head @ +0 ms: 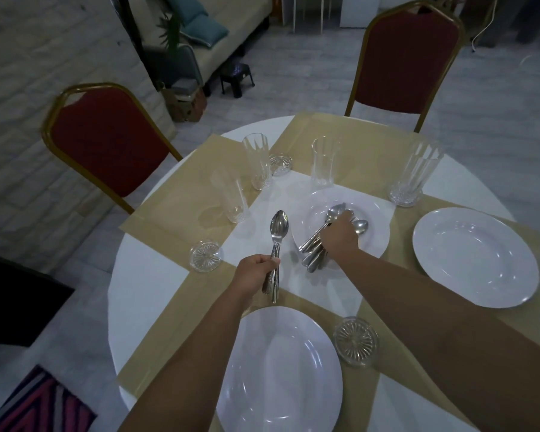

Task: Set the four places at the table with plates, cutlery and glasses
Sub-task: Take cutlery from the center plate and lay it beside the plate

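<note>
My left hand (256,274) grips a bunch of spoons (278,235) by their handles, bowls pointing away, above the table's middle. My right hand (340,236) reaches into the centre plate (374,235) and closes on the cutlery pile (317,247) lying in it. One white plate (278,369) lies on the placemat nearest me, another plate (477,257) on the right placemat. Several tall clear glasses stand clustered: a glass (257,160) at the back left, another glass (231,198) nearer, a third glass (324,162) behind the centre plate, and a glass (416,176) at the right.
Small cut-glass coasters lie on the round white table (144,285): one coaster (205,255) at left, one coaster (355,340) near my plate, one coaster (280,165) at the back. Red chairs stand at the far left (106,141) and far right (408,57). Tan placemats (175,207) cover each place.
</note>
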A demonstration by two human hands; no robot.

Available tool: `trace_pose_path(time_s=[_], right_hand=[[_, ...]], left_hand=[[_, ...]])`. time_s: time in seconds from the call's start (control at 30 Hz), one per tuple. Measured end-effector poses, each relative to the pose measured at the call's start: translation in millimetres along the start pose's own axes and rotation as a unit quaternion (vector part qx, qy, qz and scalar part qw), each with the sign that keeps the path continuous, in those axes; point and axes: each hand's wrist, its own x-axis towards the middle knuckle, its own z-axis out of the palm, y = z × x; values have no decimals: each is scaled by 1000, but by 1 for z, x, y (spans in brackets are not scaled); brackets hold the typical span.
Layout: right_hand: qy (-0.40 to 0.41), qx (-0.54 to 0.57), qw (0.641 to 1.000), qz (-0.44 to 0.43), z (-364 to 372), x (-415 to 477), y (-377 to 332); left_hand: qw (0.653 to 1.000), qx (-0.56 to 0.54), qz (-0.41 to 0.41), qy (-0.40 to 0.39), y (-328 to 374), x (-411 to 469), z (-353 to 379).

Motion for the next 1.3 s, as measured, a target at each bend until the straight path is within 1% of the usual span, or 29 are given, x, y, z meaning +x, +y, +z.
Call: trace_pose_path(time_s=[0.07,0.2,0.47,0.6,0.7,0.8,0.97,1.0,1.07,1.17,1.23,1.3], right_hand=[[14,39,999,3,-2,-3,4],[21,102,994,41,-5,-8,12],[-26,212,977,19,-7,-27,32],[-78,295,952,33,-10,-44,31],[-94,317,943,42,-12,-56,32],[-102,346,930,65,-13,-69,35],[-117,318,937,88,-15,-92,38],[-119,329,931,108,-16,-97,37],[-120,386,902,153,-15,-107,37],[-122,449,864,195,-10,-124,34],[-123,472,848,208,-4,-137,31],[-132,479,841,214,1,-152,27]], left_hand=[[1000,-1,1,0,-2,-1,0],[1000,-6,4,-9,-6,-3,0],[999,-39,2,-19,-11,-11,10],[998,-55,5,-6,-10,-20,12],[997,-78,2,2,-10,-28,11],[997,-79,4,5,-11,-35,6],[997,-71,16,12,-16,-51,-5],[997,-69,20,12,-17,-55,-7],[997,-67,21,13,-22,-64,-12],[998,-50,31,9,-29,-78,-23],[998,-44,37,10,-34,-89,-32],[998,-42,41,14,-38,-100,-42]])
